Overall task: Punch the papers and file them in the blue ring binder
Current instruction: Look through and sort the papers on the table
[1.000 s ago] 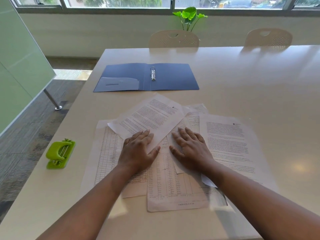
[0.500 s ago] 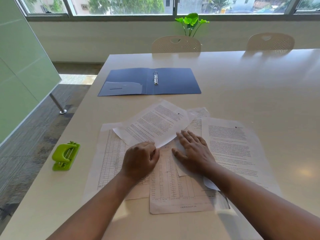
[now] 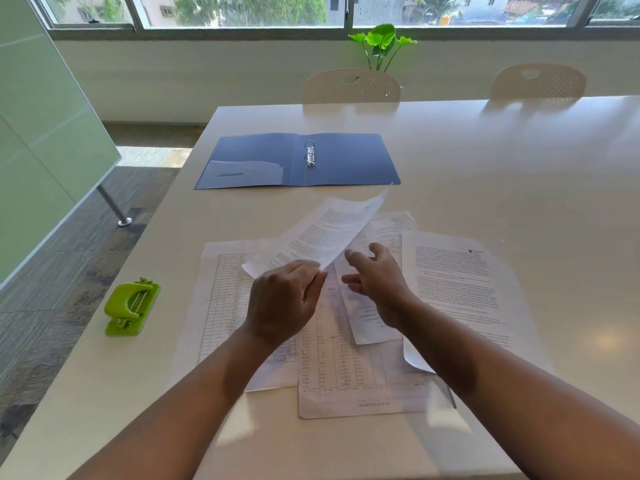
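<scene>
Several printed papers (image 3: 346,368) lie spread and overlapping on the white table (image 3: 519,168) in front of me. My left hand (image 3: 284,299) pinches the near edge of one text sheet (image 3: 322,233) and holds it tilted up off the pile. Just to its right, my right hand (image 3: 377,282) hovers above the papers with fingers apart and nothing in it. The blue ring binder (image 3: 346,161) lies open and flat farther back, its metal rings (image 3: 310,153) closed at the spine. A green hole punch (image 3: 131,306) sits at the table's left edge.
Another text page (image 3: 460,282) lies to the right of my hands. Two pale chairs (image 3: 351,86) stand at the far side, with a green plant (image 3: 381,43) behind. A green glass partition (image 3: 45,133) and its metal foot stand left of the table.
My left hand closed on the text sheet's near edge and lifted it off the pile. My right hand rose from the papers and spread its fingers.
</scene>
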A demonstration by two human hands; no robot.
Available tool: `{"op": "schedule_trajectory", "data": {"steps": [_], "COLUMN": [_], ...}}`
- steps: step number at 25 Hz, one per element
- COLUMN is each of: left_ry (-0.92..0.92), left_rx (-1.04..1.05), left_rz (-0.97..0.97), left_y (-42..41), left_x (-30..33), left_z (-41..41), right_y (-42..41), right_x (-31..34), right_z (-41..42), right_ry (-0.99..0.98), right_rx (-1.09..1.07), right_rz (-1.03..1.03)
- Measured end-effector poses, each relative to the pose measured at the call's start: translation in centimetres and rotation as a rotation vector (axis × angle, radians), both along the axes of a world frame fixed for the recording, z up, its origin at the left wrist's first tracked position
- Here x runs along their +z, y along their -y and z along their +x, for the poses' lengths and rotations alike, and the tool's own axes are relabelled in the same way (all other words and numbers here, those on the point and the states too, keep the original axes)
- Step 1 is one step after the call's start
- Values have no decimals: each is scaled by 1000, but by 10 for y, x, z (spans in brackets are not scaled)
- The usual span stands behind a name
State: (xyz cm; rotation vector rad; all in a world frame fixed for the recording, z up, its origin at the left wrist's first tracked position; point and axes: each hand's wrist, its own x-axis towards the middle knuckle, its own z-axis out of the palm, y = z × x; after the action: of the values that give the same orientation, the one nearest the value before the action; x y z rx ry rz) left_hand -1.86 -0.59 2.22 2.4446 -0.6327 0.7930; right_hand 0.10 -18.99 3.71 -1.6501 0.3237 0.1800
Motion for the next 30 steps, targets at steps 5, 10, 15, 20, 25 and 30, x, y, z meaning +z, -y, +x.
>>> {"op": "schedule_trajectory", "data": {"steps": [5, 10, 15, 20, 25, 30], "left_ry": [-3, -85, -364, -740, -888, -563], "left_rx": [-102, -179, -62, 173, -43, -113], "left_rz": [-27, -18, -390, -636, -1001, -920], "left_y": [21, 30, 22, -6, -21, -11], "left_x": [0, -8, -3, 32, 42, 60], "left_z": [-14, -21, -13, 17, 27, 21], "right_y": [3, 8, 25, 58, 65, 65], "right_x": [8, 15, 23, 35, 40, 44], "right_z": [-1, -4, -1, 5, 4, 5], "right_ry": [-133, -41, 48, 48, 124, 333], "right_rx": [-27, -1, 65, 205, 189, 169], "right_rz": [319, 210, 10, 225, 295, 271]}}
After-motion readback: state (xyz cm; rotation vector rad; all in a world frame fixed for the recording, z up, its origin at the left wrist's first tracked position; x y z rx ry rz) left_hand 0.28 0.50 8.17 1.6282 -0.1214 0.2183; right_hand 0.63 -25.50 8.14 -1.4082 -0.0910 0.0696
